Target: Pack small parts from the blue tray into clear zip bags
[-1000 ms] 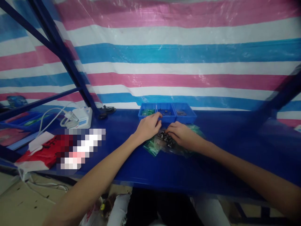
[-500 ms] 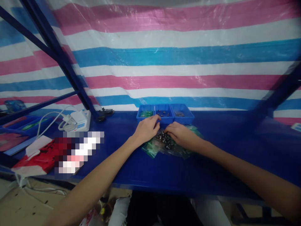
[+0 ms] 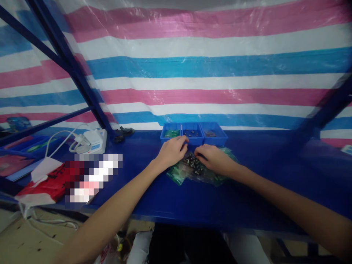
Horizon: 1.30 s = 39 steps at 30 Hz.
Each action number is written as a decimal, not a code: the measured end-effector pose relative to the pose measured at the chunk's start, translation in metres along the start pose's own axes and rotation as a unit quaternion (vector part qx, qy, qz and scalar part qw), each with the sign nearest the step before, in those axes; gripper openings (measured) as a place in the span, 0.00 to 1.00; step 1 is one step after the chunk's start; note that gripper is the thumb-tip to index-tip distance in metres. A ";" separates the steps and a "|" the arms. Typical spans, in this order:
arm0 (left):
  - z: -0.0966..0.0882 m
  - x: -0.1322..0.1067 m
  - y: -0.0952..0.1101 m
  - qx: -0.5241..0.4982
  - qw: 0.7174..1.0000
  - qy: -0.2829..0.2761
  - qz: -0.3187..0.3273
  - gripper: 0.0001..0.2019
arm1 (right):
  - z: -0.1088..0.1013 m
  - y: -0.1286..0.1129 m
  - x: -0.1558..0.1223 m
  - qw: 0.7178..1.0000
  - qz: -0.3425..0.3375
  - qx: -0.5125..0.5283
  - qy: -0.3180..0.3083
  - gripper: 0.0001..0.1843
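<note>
My left hand [image 3: 172,151] and my right hand [image 3: 213,158] rest close together on a blue table [image 3: 170,194], over clear plastic bags [image 3: 192,170] of small dark parts and green pieces. Both hands have their fingers curled down and pinched at the bags; what each holds is too small to name. Just behind the hands stand three small blue bins [image 3: 194,133] with a few small parts inside.
A white power adapter with cables [image 3: 89,141] sits at the left, with red and white packaging [image 3: 46,181] nearer the table's front edge. Blue metal frame bars [image 3: 74,69] rise at the left. A striped pink, white and blue tarp [image 3: 206,66] hangs behind.
Almost nothing differs: my hands stay on the bags, with only slight finger shifts, and the view has drifted a little.
</note>
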<state>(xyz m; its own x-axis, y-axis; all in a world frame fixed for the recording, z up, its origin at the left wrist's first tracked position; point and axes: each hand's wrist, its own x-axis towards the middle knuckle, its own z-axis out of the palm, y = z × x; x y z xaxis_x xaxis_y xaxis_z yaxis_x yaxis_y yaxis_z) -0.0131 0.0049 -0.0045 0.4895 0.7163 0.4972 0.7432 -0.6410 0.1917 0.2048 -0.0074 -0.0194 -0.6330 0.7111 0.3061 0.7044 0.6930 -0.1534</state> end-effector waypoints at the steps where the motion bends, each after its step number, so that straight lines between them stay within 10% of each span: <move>1: 0.000 0.000 0.000 0.001 1.000 0.000 0.002 0.06 | -0.001 -0.001 0.000 1.000 -0.001 0.004 -0.001 0.08; 17: 0.002 0.000 0.001 0.005 0.996 -0.031 0.088 0.06 | -0.015 -0.009 0.003 0.976 0.054 0.157 0.140 0.07; 39: 0.005 -0.001 0.002 0.012 0.995 -0.014 0.100 0.13 | -0.005 -0.006 0.005 0.888 0.149 0.417 0.123 0.08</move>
<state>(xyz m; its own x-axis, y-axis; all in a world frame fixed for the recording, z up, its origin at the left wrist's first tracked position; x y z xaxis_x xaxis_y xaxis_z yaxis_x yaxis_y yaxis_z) -0.0100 0.0043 -0.0087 0.6412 0.5822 0.4999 0.6396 -0.7654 0.0710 0.1991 -0.0082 -0.0123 -0.2968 0.9015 0.3149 0.2805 0.3975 -0.8737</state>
